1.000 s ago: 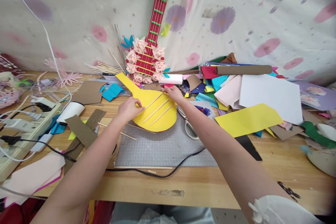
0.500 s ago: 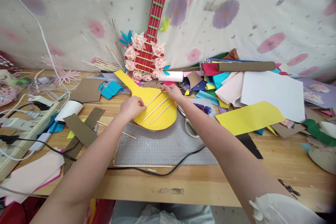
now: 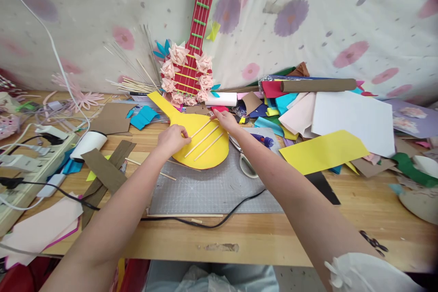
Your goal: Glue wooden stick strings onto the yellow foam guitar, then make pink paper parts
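A yellow guitar-shaped foam cutout (image 3: 214, 155) lies on the grey cutting mat (image 3: 208, 191), with three thin wooden sticks (image 3: 205, 141) laid slantwise across its round body. My left hand (image 3: 171, 139) presses on the cutout's left edge, fingertips at the lower end of the top stick. On the upper right edge rests my right hand (image 3: 224, 121), its fingertips touching the upper end of the top stick. A finished red craft guitar (image 3: 191, 61) with pink paper flowers leans on the floral cloth behind.
Scissors (image 3: 246, 164) lie right of the cutout. A black cable (image 3: 205, 223) crosses the mat's front edge. Coloured foam sheets (image 3: 321, 150) pile at the right, a power strip (image 3: 23, 164) and cardboard strips (image 3: 106, 171) at the left. Loose sticks (image 3: 133, 84) lie behind.
Both hands stay on the cutout and sticks. Only the view has shifted slightly downward; the scene sits a little higher in the frame.
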{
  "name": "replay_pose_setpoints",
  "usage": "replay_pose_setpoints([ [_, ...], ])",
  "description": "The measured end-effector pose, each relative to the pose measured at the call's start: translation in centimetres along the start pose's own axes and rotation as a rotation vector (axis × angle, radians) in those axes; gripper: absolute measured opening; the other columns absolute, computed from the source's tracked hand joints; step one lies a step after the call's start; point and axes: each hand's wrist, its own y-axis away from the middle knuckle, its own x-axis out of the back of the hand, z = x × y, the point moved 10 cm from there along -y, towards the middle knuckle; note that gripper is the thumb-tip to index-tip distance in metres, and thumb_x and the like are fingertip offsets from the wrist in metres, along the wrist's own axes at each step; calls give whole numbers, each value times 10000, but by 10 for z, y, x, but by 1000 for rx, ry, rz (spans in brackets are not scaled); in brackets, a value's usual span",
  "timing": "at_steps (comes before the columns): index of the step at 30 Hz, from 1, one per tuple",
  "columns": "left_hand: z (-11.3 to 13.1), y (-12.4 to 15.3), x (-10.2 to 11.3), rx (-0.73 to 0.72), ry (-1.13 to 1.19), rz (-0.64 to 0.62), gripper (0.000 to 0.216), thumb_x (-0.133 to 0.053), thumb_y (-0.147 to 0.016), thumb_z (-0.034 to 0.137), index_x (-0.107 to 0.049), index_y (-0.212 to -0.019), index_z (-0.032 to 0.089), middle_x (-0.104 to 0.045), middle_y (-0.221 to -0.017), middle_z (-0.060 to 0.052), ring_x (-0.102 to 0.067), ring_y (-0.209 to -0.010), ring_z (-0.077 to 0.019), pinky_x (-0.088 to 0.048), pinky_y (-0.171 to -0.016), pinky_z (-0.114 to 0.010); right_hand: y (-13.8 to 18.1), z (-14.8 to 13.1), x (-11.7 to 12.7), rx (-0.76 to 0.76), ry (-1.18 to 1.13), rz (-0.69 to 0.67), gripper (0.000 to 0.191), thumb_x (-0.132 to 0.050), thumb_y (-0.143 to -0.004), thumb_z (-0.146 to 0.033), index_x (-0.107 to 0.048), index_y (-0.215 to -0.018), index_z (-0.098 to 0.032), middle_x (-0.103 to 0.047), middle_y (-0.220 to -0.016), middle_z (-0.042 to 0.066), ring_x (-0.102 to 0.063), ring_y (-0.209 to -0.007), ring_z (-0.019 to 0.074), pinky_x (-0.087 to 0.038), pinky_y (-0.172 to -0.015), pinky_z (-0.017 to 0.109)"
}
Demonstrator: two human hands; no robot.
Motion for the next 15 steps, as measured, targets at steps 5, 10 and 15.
replay_pose_setpoints([
  [5,2,0,-1,-24,-9,-10,214,-529,-648,401,-622,-746,234,-630,-936,-23,-567,-825,-189,-419,-646,-272,1,1,1,-5,-5,3,491,-325,-821,-491,-709,-797,-185,-661,-867,47,-561,-781,167,-375,-728,259],
  [10,4,-1,-3,-38,-10,-13,208,-514,-654,392,-620,-741,236,-625,-932,-23,-567,-824,-197,-420,-660,-286,1,2,1,-1,9,-3,498,-314,-830,-483,-709,-807,-180,-663,-874,47,-566,-797,172,-373,-730,257],
  [15,4,-2,-3,-32,-18,-6,210,-510,-650,400,-612,-739,239,-626,-925,-16,-566,-822,-196,-415,-647,-283,3,2,2,3,11,-8,500,-305,-836,-474,-707,-821,-178,-663,-893,43,-572,-818,166,-373,-738,241],
])
